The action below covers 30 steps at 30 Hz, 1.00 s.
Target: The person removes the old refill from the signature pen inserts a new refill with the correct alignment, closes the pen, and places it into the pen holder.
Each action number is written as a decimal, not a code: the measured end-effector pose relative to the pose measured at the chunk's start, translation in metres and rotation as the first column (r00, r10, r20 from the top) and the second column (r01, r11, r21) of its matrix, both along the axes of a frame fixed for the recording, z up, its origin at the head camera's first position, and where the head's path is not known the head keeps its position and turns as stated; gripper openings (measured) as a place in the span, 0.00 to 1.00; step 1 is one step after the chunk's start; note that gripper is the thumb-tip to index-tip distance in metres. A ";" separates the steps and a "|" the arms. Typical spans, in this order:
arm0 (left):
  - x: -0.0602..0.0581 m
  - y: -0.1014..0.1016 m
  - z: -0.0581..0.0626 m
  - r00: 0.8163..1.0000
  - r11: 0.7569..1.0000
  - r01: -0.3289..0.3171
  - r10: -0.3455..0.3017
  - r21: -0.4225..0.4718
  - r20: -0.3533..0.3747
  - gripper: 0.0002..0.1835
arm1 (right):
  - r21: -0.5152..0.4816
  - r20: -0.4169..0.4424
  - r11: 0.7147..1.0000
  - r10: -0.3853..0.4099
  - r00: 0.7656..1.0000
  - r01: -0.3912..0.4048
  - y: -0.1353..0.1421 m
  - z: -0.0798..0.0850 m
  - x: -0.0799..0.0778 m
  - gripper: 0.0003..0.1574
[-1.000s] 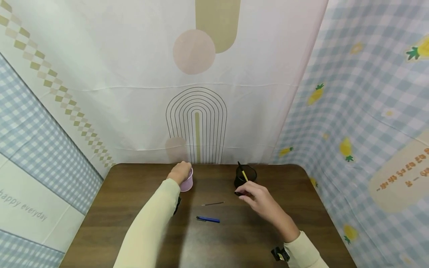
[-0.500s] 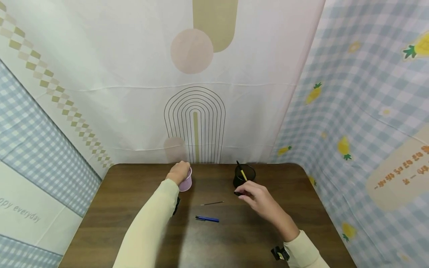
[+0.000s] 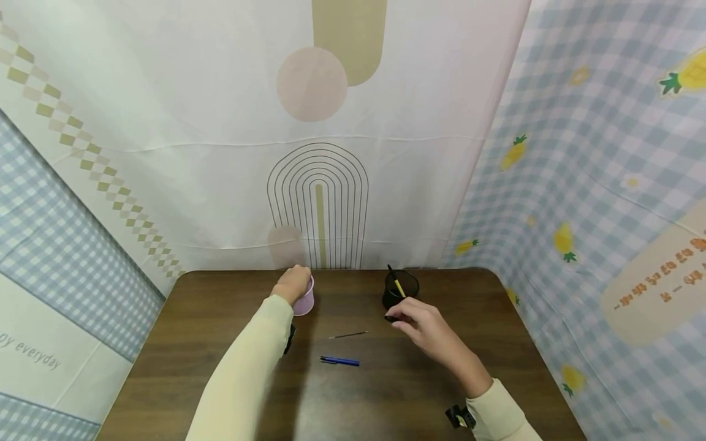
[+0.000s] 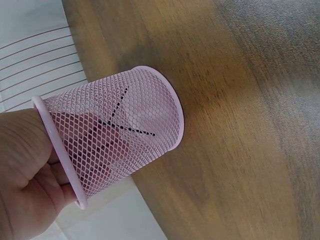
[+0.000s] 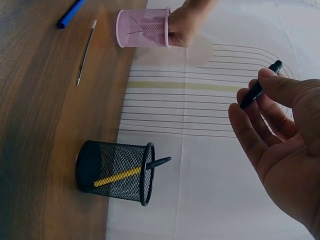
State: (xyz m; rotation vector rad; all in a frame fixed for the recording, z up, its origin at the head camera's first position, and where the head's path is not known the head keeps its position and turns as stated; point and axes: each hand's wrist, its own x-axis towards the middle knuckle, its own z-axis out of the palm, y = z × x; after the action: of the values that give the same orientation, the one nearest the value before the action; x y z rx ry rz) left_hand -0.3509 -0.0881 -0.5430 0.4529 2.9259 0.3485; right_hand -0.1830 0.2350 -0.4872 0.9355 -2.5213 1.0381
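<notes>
My left hand [image 3: 293, 283] reaches into a pink mesh pen cup [image 4: 145, 107] standing at the table's back edge. Its fingers are behind the mesh, so their hold is unclear; thin dark pieces show through the mesh beside them. My right hand [image 3: 421, 323] is raised in front of a black mesh pen cup [image 5: 112, 170]. Between thumb and fingers it pinches a short black tapered pen part [image 5: 259, 86] with a ridged end. Inside the black cup leans a pen with a yellow barrel [image 5: 120, 177] and a black tip.
A thin pen refill [image 3: 349, 335] lies on the brown wooden table [image 3: 386, 398] between the two cups. Nearer me lies a blue pen [image 3: 339, 361]. A white printed cloth [image 3: 220, 184] hangs right behind the table, with checked cloth at both sides.
The head view has shifted a little, so everything sits slightly further left. Both hands stay nearly still, the left in the pink cup and the right still pinching the black pen part.
</notes>
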 end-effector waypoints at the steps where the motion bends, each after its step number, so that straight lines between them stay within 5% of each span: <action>1: 0.000 0.000 0.001 1.000 1.000 -0.003 0.003 0.003 0.004 0.05 | 0.001 -0.002 1.000 0.000 1.000 0.000 0.000 0.000 0.000 0.18; 30: 0.009 -0.006 0.020 0.993 0.996 -0.051 0.043 0.067 0.106 0.08 | 0.009 0.010 1.000 -0.009 1.000 0.009 -0.002 0.003 0.001 0.18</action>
State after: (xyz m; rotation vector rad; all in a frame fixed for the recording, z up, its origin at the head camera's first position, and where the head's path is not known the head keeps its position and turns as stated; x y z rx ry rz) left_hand -0.3416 -0.0944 -0.5235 0.3640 2.8340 0.4667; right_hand -0.1823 0.2326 -0.4840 0.9225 -2.5378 1.0323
